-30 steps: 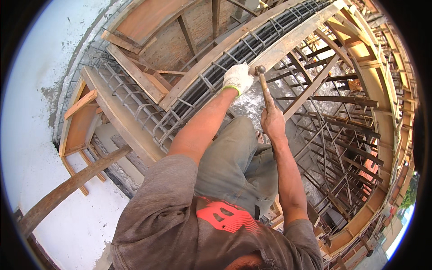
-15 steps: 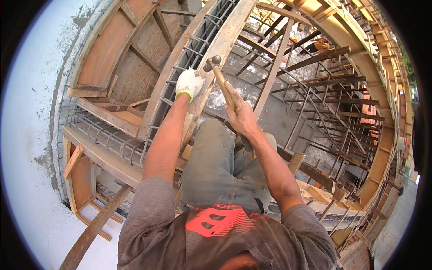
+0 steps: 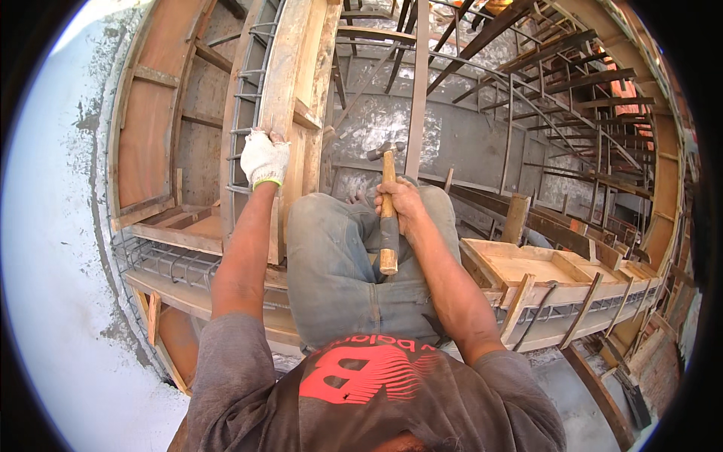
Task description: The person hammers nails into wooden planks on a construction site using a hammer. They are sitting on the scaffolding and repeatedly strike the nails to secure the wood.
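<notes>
My left hand [image 3: 265, 158], in a white knit glove with a yellow-green cuff, rests on the edge of a long wooden formwork board [image 3: 280, 90]. Its fingers are curled together, and whatever they may pinch is too small to make out. Bare fingertips show beyond the glove. Over my right thigh, my bare right hand [image 3: 403, 200] grips a hammer [image 3: 388, 226] by its wooden handle, which has a dark wrapped section. The metal hammer head points away from me, to the right of the board and apart from it.
A steel rebar cage [image 3: 252, 71] runs along the board's left side. Beyond it stand plywood form panels [image 3: 147, 135]. To the right, a deep opening holds several props and crossbars [image 3: 542, 98]. Wooden framing [image 3: 557, 264] lies at right, and a pale slab [image 3: 53, 226] at far left.
My right hand has drawn the hammer back toward me and right, away from my left hand. The view has shifted, and my left hand still sits on the board.
</notes>
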Tool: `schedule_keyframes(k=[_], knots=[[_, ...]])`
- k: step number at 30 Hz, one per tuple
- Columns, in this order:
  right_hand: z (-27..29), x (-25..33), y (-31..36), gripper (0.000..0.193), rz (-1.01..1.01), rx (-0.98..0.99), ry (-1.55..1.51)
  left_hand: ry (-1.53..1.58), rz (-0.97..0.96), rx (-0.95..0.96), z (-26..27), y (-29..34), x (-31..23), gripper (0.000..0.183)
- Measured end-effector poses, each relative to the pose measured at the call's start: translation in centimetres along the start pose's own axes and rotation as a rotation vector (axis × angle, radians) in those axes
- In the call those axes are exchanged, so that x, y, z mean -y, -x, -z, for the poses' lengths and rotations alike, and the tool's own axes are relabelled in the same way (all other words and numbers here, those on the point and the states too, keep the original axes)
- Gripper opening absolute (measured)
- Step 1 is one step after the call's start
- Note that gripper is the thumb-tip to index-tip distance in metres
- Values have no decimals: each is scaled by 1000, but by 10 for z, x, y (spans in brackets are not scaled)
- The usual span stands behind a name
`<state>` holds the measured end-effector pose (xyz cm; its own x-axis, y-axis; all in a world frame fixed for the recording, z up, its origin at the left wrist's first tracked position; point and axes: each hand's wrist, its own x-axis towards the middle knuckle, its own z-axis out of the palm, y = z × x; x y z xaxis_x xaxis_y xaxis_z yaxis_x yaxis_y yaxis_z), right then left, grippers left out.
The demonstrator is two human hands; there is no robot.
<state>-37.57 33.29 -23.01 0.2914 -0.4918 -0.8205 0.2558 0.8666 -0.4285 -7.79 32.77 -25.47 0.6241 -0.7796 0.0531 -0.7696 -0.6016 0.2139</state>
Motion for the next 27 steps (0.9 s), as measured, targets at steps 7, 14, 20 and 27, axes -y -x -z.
schedule_keyframes(k=[7, 14, 20, 27], knots=[[-24, 35, -149, 6, -3, -177, 50, -88, -2, 38, 10, 5, -15, 33], [-32, 78, -181, 4, -45, 12, -109, -100, -79, -40, 0, 5, -15, 22], [-33, 88, -187, 8, -49, 38, -212, -89, -89, -3, 10, 9, -21, 24], [-9, 62, -210, 53, -24, -64, 134, -171, -70, 1, 6, 5, -11, 30]])
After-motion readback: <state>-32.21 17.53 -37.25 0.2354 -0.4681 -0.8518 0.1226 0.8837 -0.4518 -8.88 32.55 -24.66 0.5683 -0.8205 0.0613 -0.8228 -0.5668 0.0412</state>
